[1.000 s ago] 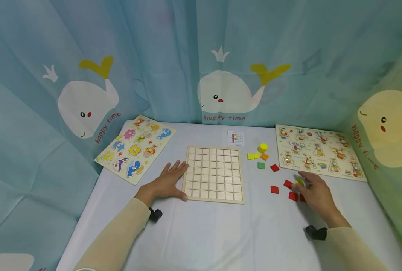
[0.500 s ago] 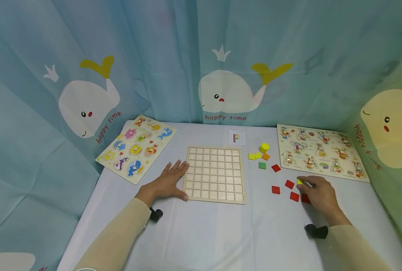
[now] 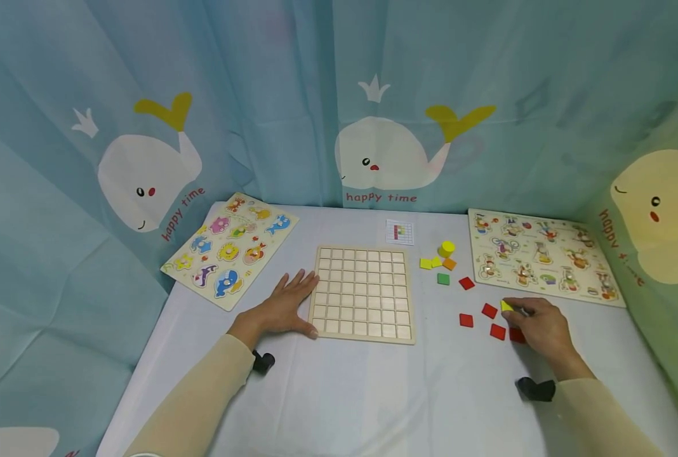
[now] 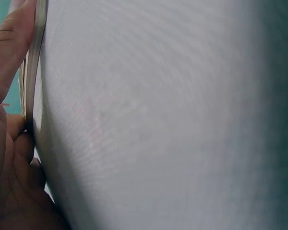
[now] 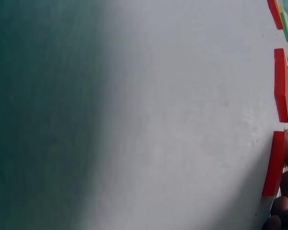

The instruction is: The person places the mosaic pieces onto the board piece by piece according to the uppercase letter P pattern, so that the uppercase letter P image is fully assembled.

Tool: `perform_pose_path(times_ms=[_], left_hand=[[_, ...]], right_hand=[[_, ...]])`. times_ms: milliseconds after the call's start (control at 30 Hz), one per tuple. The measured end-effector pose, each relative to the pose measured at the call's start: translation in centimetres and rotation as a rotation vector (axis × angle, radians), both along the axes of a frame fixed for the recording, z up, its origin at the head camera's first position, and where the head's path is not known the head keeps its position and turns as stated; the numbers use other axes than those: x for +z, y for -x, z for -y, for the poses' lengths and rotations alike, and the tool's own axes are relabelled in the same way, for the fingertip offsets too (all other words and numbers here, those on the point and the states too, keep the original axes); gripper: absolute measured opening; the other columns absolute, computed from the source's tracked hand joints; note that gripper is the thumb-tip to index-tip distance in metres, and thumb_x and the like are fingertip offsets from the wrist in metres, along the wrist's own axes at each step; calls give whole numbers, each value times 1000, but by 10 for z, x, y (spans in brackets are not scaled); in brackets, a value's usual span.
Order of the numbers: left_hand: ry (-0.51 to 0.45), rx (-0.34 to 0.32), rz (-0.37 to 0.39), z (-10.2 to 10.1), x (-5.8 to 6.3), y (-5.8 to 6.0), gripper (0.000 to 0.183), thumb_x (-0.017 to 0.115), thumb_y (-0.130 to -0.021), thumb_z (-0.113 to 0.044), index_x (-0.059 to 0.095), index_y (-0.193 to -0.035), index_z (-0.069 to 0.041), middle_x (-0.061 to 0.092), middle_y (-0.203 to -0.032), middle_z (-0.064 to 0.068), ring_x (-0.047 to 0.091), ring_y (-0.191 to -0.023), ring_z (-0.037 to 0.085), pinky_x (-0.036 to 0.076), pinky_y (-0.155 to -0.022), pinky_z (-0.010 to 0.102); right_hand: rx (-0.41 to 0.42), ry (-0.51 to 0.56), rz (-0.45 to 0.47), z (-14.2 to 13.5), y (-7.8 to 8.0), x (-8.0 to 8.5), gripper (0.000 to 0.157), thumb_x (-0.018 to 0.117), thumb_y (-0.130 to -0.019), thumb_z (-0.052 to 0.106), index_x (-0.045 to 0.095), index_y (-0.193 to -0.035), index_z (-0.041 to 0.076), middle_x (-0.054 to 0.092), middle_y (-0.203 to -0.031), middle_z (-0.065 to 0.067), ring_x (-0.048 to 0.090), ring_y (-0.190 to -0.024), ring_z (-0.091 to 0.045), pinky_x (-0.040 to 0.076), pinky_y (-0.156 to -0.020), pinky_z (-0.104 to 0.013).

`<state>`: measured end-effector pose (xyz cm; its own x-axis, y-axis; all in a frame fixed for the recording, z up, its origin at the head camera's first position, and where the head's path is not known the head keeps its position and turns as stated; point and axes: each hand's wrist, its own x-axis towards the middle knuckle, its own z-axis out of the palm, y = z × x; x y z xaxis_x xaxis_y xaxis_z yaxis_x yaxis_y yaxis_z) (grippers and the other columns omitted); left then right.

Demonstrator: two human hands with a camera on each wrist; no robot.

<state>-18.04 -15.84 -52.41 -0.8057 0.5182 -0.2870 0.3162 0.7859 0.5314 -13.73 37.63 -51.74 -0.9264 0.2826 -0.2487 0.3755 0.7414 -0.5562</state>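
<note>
- The left hand (image 3: 282,308), left of centre in the head view, lay spread, its fingers and thumb at the left edge of the gridded board (image 3: 360,291), which sat mid-frame with bare cells
- The right hand (image 3: 545,327), in the lower right, pinched a yellow piece (image 3: 506,306) between thumb and forefinger; whether it was clear of the cloth, I could not tell
- Five red tiles (image 3: 497,331) lay right of centre, the rightmost partly under that hand, as the right edge of the right-wrist view also suggested
- Further up the frame were yellow tiles (image 3: 426,263), a green tile (image 3: 443,278), an orange tile (image 3: 449,263) and a yellow cylinder (image 3: 447,249); a small printed card (image 3: 399,232) lay above the board
- The step in hand, I judged, was taking up one loose piece while steadying the board
- The next move seemed to call for a firm pinch and an upward lift that spared the red tiles a nudge
</note>
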Motion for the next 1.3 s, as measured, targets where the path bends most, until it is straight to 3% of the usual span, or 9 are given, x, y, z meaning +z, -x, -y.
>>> perform_pose_path(times_ms=[167, 500, 600, 733, 867, 967, 1167, 1300], left_hand=[[8, -2, -2, -1, 1, 0, 131, 91, -75, -56, 12, -171, -16, 5, -178, -1, -6, -166, 20, -10, -135, 43], [11, -2, -8, -1, 0, 0, 130, 91, -75, -56, 12, -171, -16, 5, -178, -1, -6, -166, 20, -10, -135, 43], [10, 1, -6, -1, -1, 1, 131, 91, -75, -56, 12, -171, -16, 4, -178, -2, -6, -166, 19, -10, -135, 42], [13, -3, -10, -1, -3, 1, 131, 90, -75, -57, 12, -171, -16, 4, -178, -2, -7, -165, 18, -11, -135, 42], [10, -7, -13, 0, -4, 1, 131, 90, -75, -57, 12, -171, -16, 4, -178, -1, -6, -166, 19, -10, -135, 43], [7, -6, -12, 0, -5, 1, 131, 90, -75, -58, 12, -171, -16, 4, -178, -1, -6, -166, 19, -10, -135, 43], [4, -5, -12, 0, -4, 1, 131, 90, -75, -58, 12, -171, -16, 4, -178, -1, -6, -166, 19, -11, -134, 43], [11, -1, -9, 0, -2, 0, 131, 90, -75, -57, 12, -171, -16, 4, -178, -1, -6, -166, 19, -11, -134, 43]], right_hand=[[1, -2, 6, -2, -2, 1, 47, 66, -102, 17, 59, -145, -2, 43, -150, -35, 39, -134, -55, 38, -110, -75], [58, -40, -83, -2, -2, -2, 40, 69, -100, 14, 65, -136, -4, 52, -139, -34, 48, -122, -52, 45, -100, -69], [55, -46, -85, -1, -2, -2, 40, 69, -100, 14, 66, -136, -4, 52, -137, -33, 48, -117, -49, 46, -95, -64], [33, -49, -75, 0, -1, -2, 41, 70, -101, 16, 65, -138, -2, 58, -134, -30, 51, -111, -43, 48, -85, -49], [15, -32, -60, -1, -1, 0, 44, 70, -102, 20, 63, -141, -1, 61, -136, -29, 53, -114, -43, 52, -88, -49], [12, -22, -40, -2, -1, 2, 46, 69, -103, 23, 61, -143, 0, 59, -137, -30, 52, -114, -44, 52, -88, -49], [13, -35, -33, -3, -1, 4, 42, 66, -105, 23, 63, -141, 2, 61, -132, -29, 52, -109, -41, 45, -76, -36], [27, -38, -33, -3, -1, 3, 42, 65, -105, 23, 63, -142, 2, 61, -132, -29, 52, -109, -41, 45, -78, -38]])
